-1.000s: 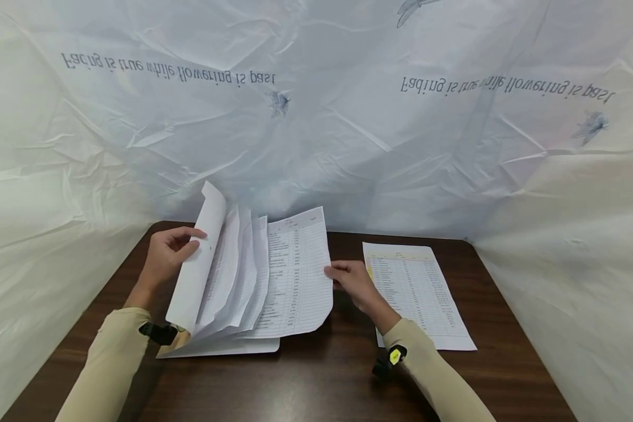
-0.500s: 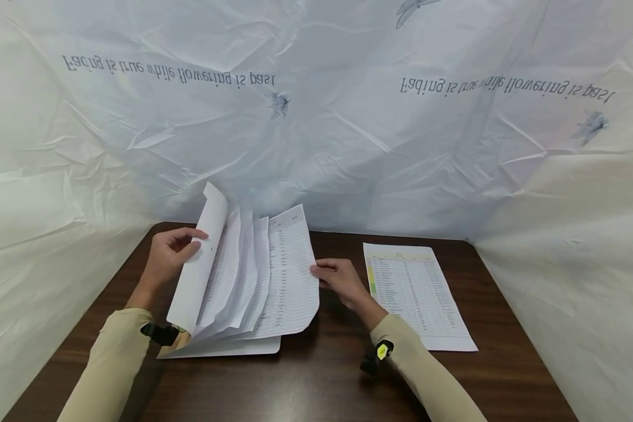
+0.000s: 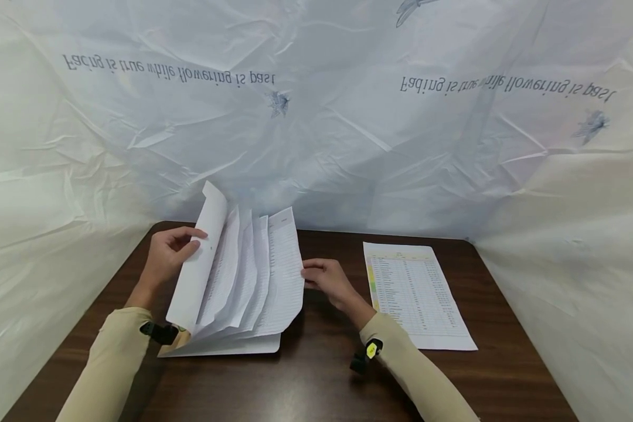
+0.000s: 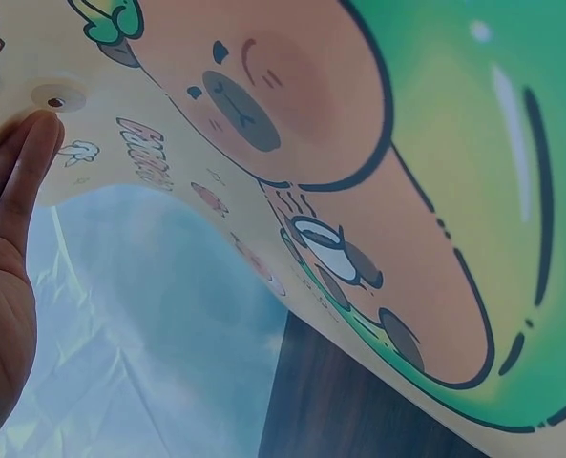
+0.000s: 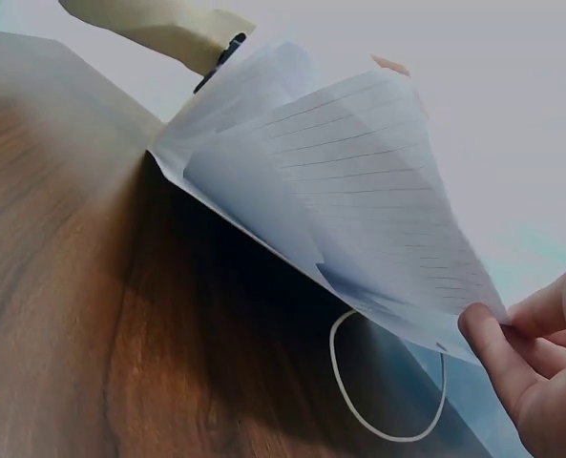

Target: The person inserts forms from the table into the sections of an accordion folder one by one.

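A folder stands partly fanned out at the left of the table in the head view. My left hand (image 3: 169, 258) grips its raised, curled-back cover (image 3: 203, 258). On the cover's outer side, a cartoon animal (image 4: 240, 110) in green and tan fills much of the left wrist view, and fingertips press beside a small hole. Several printed sheets (image 3: 249, 275) fan out between cover and back. With thumb and fingers my right hand (image 3: 329, 281) pinches the right edge of the foremost printed sheet (image 3: 285, 275), which bends upward. In the right wrist view the sheet's ruled lines (image 5: 368, 191) show.
Another printed sheet (image 3: 419, 299) with a coloured left margin lies flat at the right of the dark wooden table (image 3: 306, 381). A thin white cord loop (image 5: 397, 438) hangs from the folder's edge. Pale plastic sheeting (image 3: 337, 146) with printed lettering surrounds the table.
My right hand has moved left with the sheet's edge, bending that sheet closer to the others. More of the flat sheet's coloured margin shows. My left hand and the cover stay put.
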Tool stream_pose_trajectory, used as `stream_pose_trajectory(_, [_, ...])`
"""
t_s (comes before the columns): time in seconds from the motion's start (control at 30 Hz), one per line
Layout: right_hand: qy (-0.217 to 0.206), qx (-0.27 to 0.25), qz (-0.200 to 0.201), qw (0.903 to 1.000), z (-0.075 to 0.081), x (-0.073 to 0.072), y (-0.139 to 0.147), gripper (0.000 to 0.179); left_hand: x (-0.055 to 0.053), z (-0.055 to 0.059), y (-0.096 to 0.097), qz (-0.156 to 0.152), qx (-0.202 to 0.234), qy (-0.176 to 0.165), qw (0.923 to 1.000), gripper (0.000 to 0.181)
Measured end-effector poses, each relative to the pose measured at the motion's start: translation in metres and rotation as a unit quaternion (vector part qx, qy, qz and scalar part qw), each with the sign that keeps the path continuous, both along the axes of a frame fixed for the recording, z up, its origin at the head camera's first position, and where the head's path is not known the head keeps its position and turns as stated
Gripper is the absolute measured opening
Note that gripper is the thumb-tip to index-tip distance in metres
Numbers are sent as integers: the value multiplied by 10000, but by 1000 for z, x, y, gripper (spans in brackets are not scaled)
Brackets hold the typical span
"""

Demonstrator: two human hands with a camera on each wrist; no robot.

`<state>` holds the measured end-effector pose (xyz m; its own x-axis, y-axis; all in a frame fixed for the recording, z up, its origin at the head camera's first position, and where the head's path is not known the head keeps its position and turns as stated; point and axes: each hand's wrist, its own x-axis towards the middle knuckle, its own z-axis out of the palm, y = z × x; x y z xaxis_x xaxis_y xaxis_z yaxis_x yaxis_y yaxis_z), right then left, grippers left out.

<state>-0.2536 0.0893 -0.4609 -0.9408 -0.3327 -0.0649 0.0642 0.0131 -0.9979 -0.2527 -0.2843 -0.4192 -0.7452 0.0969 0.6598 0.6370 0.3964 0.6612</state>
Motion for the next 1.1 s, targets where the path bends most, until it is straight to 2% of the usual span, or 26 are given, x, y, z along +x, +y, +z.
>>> stream_pose_trajectory(0.2, [-53, -155, 87, 9998, -4, -2, -7, 29, 1, 1, 1, 24, 50, -128, 9999, 16])
stream_pose_trajectory(0.47, [-150, -381, 82, 9991, -8, -5, -19, 29, 0, 0, 0, 21, -81, -37, 10000, 16])
stream_pose_trajectory(0.7, [-317, -563, 116, 9978, -11, -6, -33, 29, 1, 0, 0, 46, -19, -68, 10000, 16])
stream_pose_trajectory(1.1, [-582, -353, 119, 9976, -8, -5, -47, 29, 2, 2, 4, 208, -121, 19, 9997, 17])
